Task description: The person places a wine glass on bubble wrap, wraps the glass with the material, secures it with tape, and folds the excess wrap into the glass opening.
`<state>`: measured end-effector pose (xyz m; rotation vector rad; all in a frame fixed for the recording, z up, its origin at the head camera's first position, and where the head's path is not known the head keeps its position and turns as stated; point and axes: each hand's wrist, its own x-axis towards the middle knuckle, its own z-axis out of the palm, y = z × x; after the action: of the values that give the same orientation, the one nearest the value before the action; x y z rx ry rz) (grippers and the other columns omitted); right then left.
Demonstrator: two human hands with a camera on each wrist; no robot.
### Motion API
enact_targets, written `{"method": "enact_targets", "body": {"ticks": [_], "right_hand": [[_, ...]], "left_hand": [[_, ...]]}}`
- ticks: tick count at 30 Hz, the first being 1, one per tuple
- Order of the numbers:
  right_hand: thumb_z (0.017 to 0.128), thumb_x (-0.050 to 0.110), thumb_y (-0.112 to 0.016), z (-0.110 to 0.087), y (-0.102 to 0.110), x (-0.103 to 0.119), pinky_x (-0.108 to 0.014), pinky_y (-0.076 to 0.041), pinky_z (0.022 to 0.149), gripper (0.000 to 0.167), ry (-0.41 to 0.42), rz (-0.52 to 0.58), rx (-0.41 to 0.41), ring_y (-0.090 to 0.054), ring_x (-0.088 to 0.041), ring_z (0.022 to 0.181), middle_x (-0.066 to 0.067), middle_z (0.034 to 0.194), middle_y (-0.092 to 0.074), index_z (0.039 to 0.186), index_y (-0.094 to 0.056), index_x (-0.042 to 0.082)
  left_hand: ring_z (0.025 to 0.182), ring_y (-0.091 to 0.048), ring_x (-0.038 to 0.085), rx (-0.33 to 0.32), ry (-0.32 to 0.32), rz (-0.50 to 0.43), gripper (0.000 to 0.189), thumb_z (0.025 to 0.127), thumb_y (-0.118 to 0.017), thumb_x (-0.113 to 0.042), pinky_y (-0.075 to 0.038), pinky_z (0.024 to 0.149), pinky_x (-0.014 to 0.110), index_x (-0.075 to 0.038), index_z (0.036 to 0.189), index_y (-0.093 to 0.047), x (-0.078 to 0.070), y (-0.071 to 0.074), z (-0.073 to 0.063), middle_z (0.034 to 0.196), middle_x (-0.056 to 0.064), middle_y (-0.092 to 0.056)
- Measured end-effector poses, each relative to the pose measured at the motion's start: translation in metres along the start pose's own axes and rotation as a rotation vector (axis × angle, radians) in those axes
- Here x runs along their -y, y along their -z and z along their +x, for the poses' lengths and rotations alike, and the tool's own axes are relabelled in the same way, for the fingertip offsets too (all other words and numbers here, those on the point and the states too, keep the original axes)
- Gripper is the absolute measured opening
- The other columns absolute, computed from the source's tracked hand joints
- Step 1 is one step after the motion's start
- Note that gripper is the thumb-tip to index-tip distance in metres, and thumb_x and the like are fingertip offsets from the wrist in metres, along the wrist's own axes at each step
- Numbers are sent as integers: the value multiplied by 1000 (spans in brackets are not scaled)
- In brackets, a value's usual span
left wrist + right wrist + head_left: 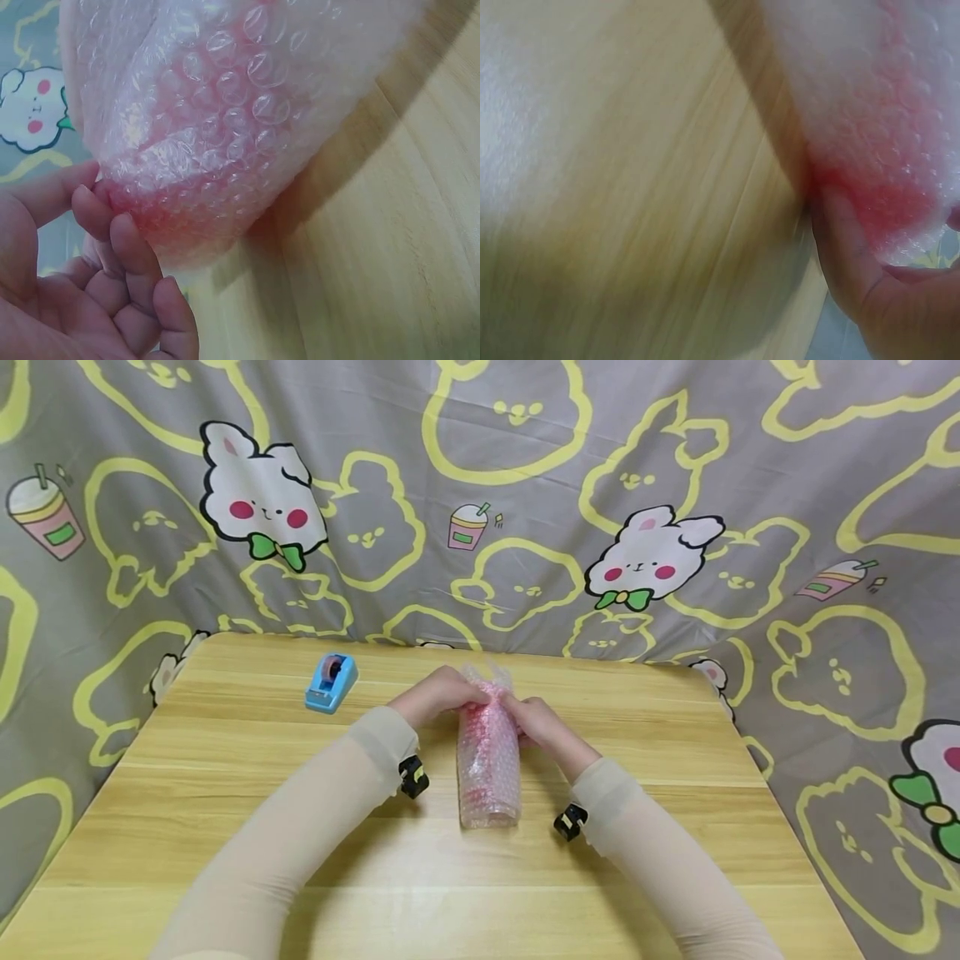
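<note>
A bundle of clear bubble wrap [489, 768] with something pink or red inside lies lengthwise on the table. What the wrap covers cannot be made out. At the bundle's far end, my left hand [447, 692] pinches the plastic from the left; the left wrist view has the thumb and index fingertips of this hand [112, 277] meeting at the wrap's edge [225, 135]. From the other side my right hand [538, 722] grips that same end. Close up in the right wrist view, a finger of the right hand [847, 255] presses against the reddish wrap [885, 202].
A blue tape dispenser [332, 682] with a roll of tape stands at the back left of the wooden table [225, 827]. Behind the table and along both sides hangs a grey curtain [390, 418] printed with cartoon animals. Small black wrist cameras [412, 777] sit on both cuffs.
</note>
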<state>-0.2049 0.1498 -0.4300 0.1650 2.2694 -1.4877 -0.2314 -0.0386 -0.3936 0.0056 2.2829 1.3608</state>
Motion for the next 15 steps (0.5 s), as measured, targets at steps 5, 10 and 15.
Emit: {"method": "enact_targets", "body": {"ticks": [5,10,15], "right_hand": [[102,43,-49,0,1,0,-32,-56,69,56,-11,16,5,-58,-15,70,-6,83,-58,114,-58,-10],[102,43,-49,1,2,0,-34,-58,73,59,-12,29,13,-60,-16,71,-8,85,-60,118,-57,-13],[102,42,-49,2,2,-2,-35,-58,74,57,-13,41,18,-60,-16,73,-9,87,-60,117,-57,-13]], "left_hand": [[52,-39,10,14,52,22,38,87,-77,-30,-36,55,28,-12,61,-55,6,2,2,57,-4,-48],[48,-36,10,31,54,-8,35,88,-76,-30,-30,48,24,-11,64,-59,11,2,1,56,-3,-51],[48,-38,10,28,49,-93,33,88,-77,-28,-32,51,25,-10,67,-58,17,1,-3,58,-2,-52]]}}
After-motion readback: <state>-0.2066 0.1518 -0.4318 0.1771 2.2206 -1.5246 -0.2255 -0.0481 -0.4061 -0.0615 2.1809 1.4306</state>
